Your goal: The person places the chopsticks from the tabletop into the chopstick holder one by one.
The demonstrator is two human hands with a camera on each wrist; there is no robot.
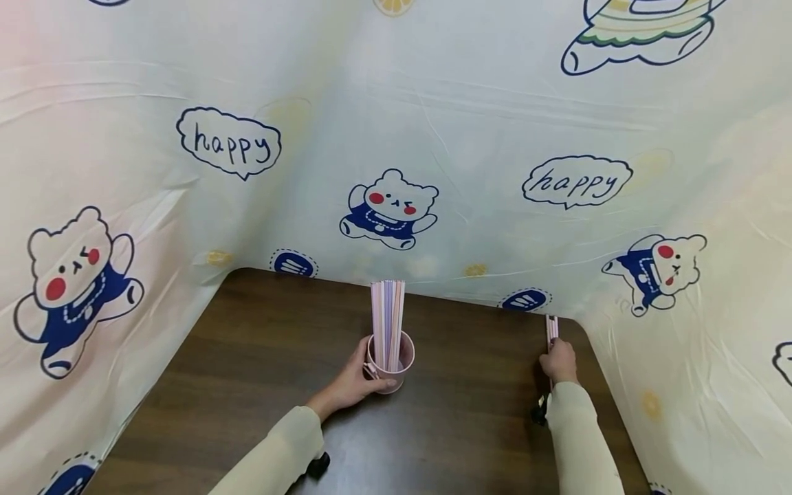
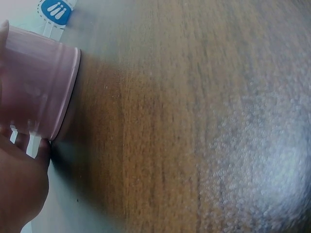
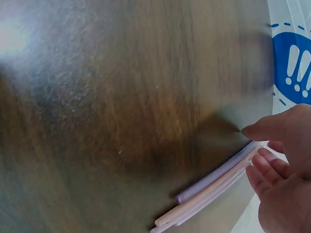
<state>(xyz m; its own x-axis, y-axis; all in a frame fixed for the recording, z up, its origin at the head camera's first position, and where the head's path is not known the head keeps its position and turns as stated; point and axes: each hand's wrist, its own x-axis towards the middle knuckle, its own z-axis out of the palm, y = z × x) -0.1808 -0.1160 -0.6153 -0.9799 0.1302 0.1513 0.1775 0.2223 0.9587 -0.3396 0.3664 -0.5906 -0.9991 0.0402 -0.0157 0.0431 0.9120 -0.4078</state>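
Note:
In the head view, a pink cup (image 1: 391,382) stands on the wooden table with several pastel drinking straws (image 1: 388,326) upright in it. My left hand (image 1: 354,380) grips this cup from its left side, the thumb across its front. The left wrist view shows the cup's lower wall (image 2: 36,82) and base on the table. Over at the right, my right hand (image 1: 562,361) is at a few loose straws (image 3: 209,194) lying on the table. Its thumb and loosely bent fingers (image 3: 265,170) are apart, with the straws' far part between or beneath them.
The brown wooden table (image 1: 458,412) narrows toward its back edge. A pale printed cloth (image 1: 482,137) hangs behind it and along both sides, close to the right hand. A dark wrist strap (image 1: 540,410) shows at the right sleeve.

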